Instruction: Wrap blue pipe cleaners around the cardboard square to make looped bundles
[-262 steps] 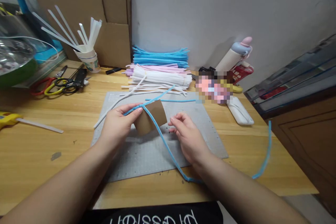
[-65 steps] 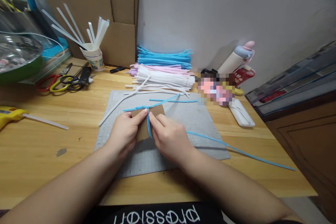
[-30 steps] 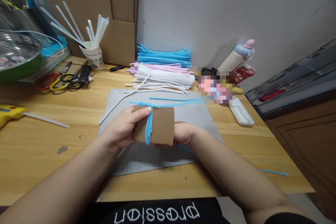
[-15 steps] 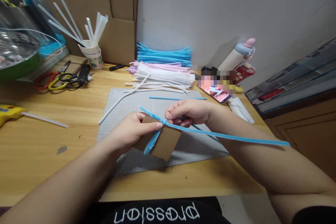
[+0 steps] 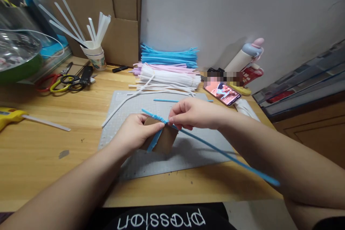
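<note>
A small brown cardboard piece (image 5: 166,140) is held above the grey mat (image 5: 215,151). My left hand (image 5: 140,129) grips it at its left side, thumb on top near the blue twists. Fuzzy blue stems (image 5: 155,141) cross the card and meet in a twisted knot by my thumb tip. My right hand (image 5: 185,113) pinches the blue stem at that knot, fingers closed together. From there a long blue stem (image 5: 229,155) runs down to the right, below my right forearm. A short twisted end points up to the left.
Bundles of blue (image 5: 169,57), pink and white stems (image 5: 169,77) lie behind the mat. Scissors (image 5: 64,81) and a cup of glue sticks (image 5: 94,55) are at left, beyond a yellow glue gun (image 5: 10,115). A phone (image 5: 223,92) and bottle (image 5: 241,57) stand at right.
The long blue stem has swung downward at its right end. My right hand has shifted slightly left, onto the knot, and the card has moved a little up and left.
</note>
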The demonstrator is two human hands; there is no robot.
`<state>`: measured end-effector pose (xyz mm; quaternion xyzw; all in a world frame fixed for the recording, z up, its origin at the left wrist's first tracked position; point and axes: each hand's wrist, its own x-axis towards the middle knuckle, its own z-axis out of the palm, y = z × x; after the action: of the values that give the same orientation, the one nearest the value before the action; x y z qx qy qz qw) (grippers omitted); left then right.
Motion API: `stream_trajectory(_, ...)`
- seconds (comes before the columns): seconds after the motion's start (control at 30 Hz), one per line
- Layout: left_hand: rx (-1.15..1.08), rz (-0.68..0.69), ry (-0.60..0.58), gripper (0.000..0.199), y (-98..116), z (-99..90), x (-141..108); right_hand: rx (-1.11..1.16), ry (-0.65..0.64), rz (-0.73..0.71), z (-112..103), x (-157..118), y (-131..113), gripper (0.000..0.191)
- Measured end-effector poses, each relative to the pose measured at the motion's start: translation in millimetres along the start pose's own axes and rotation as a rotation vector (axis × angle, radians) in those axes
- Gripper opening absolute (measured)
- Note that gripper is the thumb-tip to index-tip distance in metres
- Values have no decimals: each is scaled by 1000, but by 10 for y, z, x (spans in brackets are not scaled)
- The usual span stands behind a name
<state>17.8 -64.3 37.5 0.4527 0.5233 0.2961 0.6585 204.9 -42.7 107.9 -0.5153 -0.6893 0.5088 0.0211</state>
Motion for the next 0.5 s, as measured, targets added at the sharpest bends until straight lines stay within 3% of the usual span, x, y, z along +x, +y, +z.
stream_trajectory(0.13, -91, 109, 95, 31, -45, 21, 8, -618, 398, -200, 300, -114, -39, 22)
stream_trajectory(0.23, -150, 123, 187, 30, -52, 28, 22, -921, 543, -316, 553, -116, 29, 25)
stream_trajectory(0.37, -357, 145, 237, 31, -31, 40, 54, -1031, 659, -370, 810, -9, 144, 42)
stream_trajectory(0.5, -523, 168, 263, 30, -18, 35, 84, -984, 672, -369, 983, 113, 223, 44)
